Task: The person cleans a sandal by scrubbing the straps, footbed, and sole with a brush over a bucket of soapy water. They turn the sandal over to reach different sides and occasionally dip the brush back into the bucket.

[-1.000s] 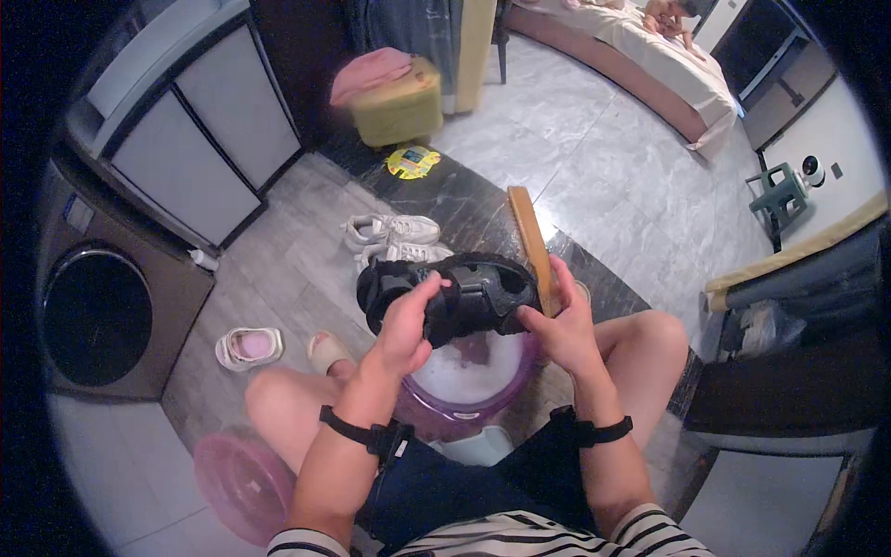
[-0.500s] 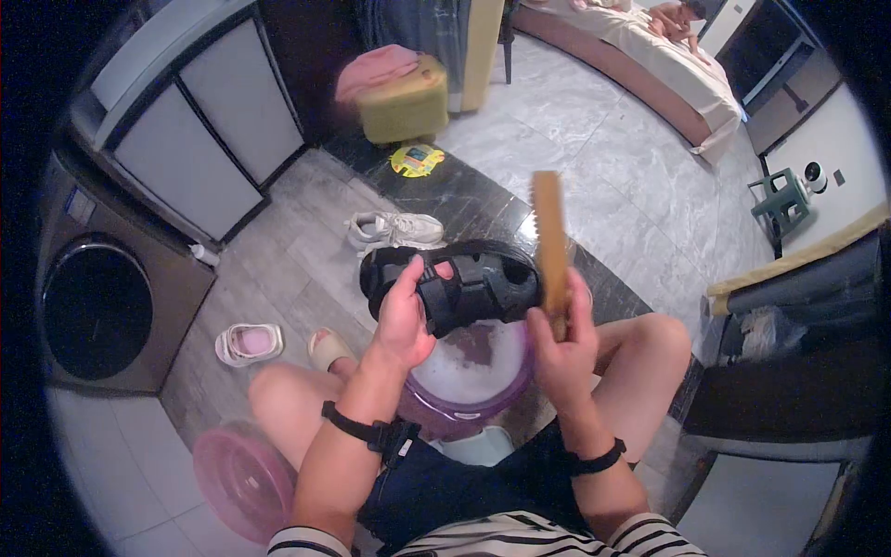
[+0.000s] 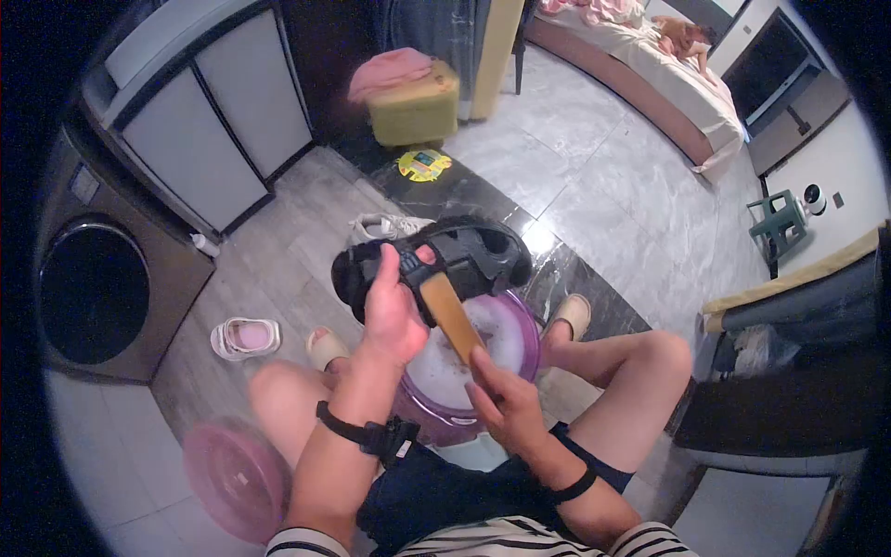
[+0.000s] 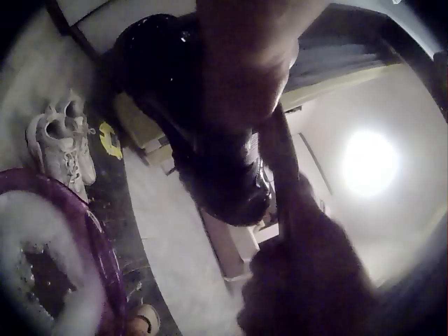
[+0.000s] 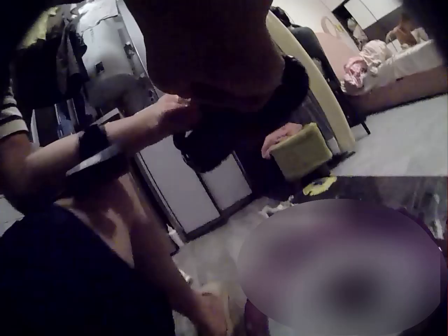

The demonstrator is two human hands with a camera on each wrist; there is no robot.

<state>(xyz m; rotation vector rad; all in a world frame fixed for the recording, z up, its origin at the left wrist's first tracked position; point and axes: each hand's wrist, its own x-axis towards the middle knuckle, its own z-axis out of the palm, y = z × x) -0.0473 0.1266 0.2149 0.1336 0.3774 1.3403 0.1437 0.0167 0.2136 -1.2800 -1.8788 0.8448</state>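
A black strappy sandal is gripped by my left hand, its thumb lying over the straps. My right hand holds a wooden scrub brush by its near end. The brush's far end overlaps the sandal's straps, close to the left fingers. Both hands are above a purple basin of sudsy water. In the left wrist view the sandal is a dark shape, with the right hand below it. The right wrist view shows the sandal mostly in shadow.
White sneakers stand behind the sandal. An empty pale slipper lies on the left, and a pink basin stands by my left leg. A yellow stool is farther back. Another person is on the bed.
The brush has swung from beside the sandal's right end to over its straps. My right hand has moved left and down; the left hand and sandal have shifted slightly left.
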